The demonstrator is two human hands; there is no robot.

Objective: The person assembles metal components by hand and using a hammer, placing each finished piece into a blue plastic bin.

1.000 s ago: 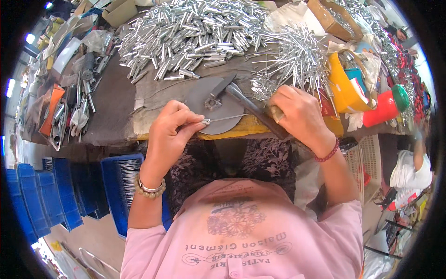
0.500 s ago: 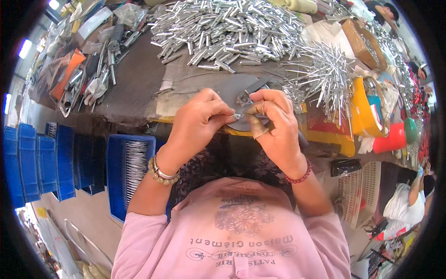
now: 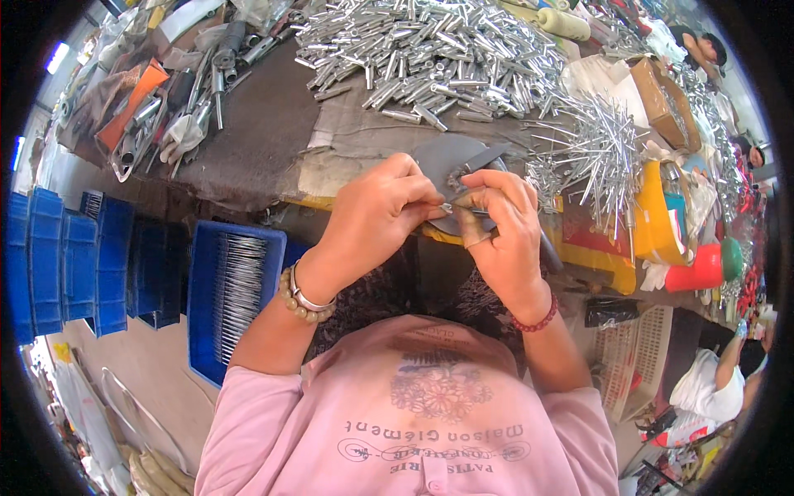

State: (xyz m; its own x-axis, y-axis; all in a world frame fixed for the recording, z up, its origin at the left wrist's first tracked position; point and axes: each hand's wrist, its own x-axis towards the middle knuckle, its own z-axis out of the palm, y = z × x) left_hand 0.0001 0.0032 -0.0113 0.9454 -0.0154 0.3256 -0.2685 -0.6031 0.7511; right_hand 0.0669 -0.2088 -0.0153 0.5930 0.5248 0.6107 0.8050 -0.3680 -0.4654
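Observation:
My left hand is pinched on a small shiny metal piece, mostly hidden by the fingertips. My right hand, with tan covers on some fingers, pinches close against it from the other side. What exactly the right fingers grip does not show clearly. Just beyond both hands lies a grey round plate at the bench's front edge, with a dark flat bar across it. Farther back is a big heap of short silver metal tubes. Thin metal rods lie in a loose pile to the right.
A blue bin of stacked metal rods stands lower left, beside more blue bins. Tools and an orange piece clutter the bench's left. To the right are a yellow container, a red container and a cardboard box. Other people sit farther right.
The whole view has shifted, so the bench things sit farther right in the picture. Both hands stay together at the plate's near edge, still pinched around the small metal piece.

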